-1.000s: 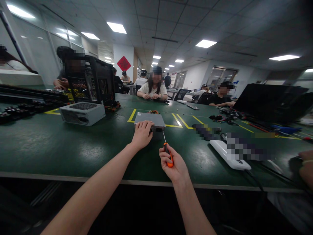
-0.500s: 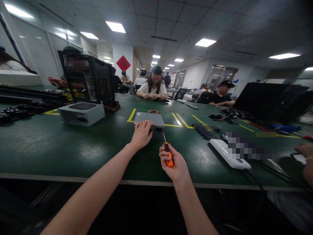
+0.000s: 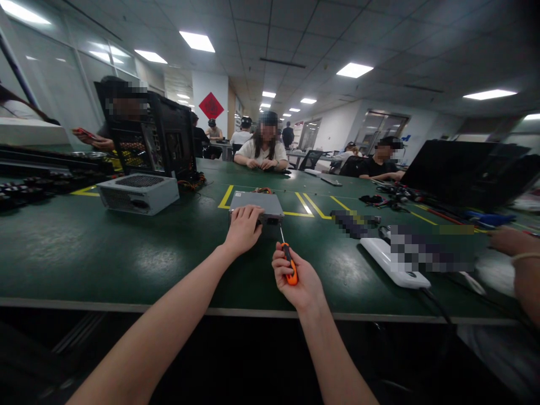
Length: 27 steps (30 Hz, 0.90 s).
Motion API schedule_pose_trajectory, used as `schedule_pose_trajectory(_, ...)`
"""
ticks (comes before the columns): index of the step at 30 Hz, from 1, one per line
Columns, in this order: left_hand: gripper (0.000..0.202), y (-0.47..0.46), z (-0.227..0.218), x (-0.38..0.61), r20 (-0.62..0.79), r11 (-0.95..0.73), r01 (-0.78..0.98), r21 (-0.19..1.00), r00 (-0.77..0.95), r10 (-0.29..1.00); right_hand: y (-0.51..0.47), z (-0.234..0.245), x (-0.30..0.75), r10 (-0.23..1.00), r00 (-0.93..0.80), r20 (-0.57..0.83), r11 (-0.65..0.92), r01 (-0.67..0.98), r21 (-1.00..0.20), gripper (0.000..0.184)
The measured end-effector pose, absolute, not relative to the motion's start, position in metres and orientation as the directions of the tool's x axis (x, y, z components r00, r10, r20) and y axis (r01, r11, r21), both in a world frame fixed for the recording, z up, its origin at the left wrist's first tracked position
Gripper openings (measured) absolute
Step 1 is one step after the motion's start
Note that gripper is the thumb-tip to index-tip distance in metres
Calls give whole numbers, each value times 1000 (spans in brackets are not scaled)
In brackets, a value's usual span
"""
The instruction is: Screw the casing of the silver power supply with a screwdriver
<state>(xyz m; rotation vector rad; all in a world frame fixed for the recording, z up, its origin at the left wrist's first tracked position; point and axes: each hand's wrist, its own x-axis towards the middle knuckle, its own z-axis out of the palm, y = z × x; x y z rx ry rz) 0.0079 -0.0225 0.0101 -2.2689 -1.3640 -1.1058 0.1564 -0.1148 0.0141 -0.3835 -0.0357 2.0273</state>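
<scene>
A grey metal computer power supply (image 3: 270,203) lies on the green table straight ahead, its socket side towards me and bundled wires behind it. My left hand (image 3: 243,228) grips its near left edge, fingers over the top and thumb down by the front face. In my right hand (image 3: 295,273) is a screwdriver (image 3: 290,264) with an orange and black handle, wrapped by the fingers. Its thin shaft points up and away, the tip at the power supply's lower right front corner. Whether the tip sits in a screw is too small to tell.
Another power supply (image 3: 139,194) stands at left, before a black computer case (image 3: 162,135). At right lie a white power strip (image 3: 392,264) and cables. A co-worker's hand (image 3: 512,242) reaches in from the right edge. People sit across the table (image 3: 105,264).
The view has shifted slightly. My hands, the screwdriver and the power supply keep almost the same arrangement. At the right edge, the co-worker's hand has moved farther over the table.
</scene>
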Motion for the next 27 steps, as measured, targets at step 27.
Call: schedule_pose_trajectory(27,35,-21,9,10,726,-522,842,140,271,632,-115,21,153,876,-402,-267,-451,-879,-156,18)
